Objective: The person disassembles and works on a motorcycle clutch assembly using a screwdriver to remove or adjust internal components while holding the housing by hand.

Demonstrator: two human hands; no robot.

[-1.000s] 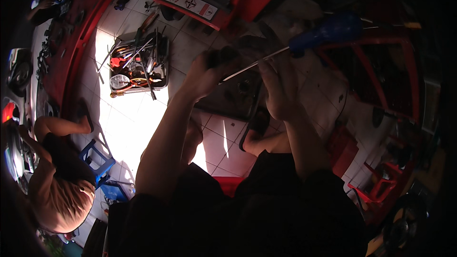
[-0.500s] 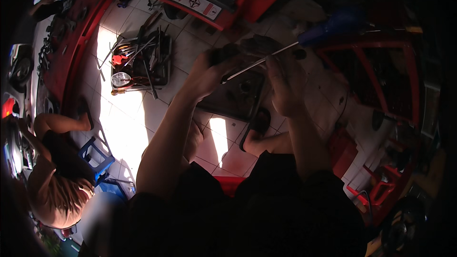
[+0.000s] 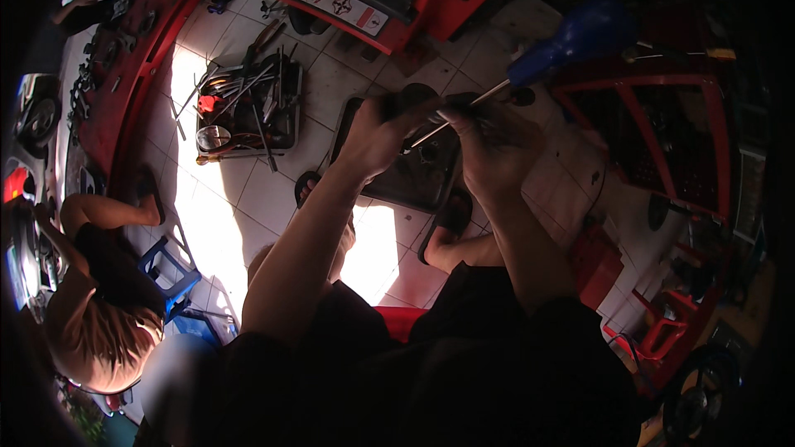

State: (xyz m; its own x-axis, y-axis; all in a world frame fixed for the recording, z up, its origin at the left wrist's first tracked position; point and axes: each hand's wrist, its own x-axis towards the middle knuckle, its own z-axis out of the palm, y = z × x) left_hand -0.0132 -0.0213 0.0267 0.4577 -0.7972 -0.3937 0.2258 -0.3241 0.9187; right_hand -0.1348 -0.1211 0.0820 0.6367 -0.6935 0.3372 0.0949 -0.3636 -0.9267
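A screwdriver (image 3: 571, 43) with a thick blue handle slants across in front of me, handle to the upper right and metal shaft toward the lower left. My right hand (image 3: 497, 145) is closed around its shaft, thumb and fingers drawn together. Beside the shaft's lower end, my left hand (image 3: 370, 136) has its fingers curled in shadow. Something dark and rounded (image 3: 419, 97) shows at these fingers; its kind is too dark to make out. Both hands are above a dark shallow tray (image 3: 397, 192) on the tiled floor.
Left of the tray lies a black tool tray (image 3: 291, 120) piled with hand tools and a clear round cup (image 3: 213, 139). A red cabinet (image 3: 451, 8) stands ahead, red shelving (image 3: 638, 87) to the right. Another person (image 3: 108, 314) sits at far left near a blue stool (image 3: 170, 273).
My right hand has gone from flatter, extended fingers to closing around the shaft. My left hand has shifted slightly right, and the two hands are closer together.
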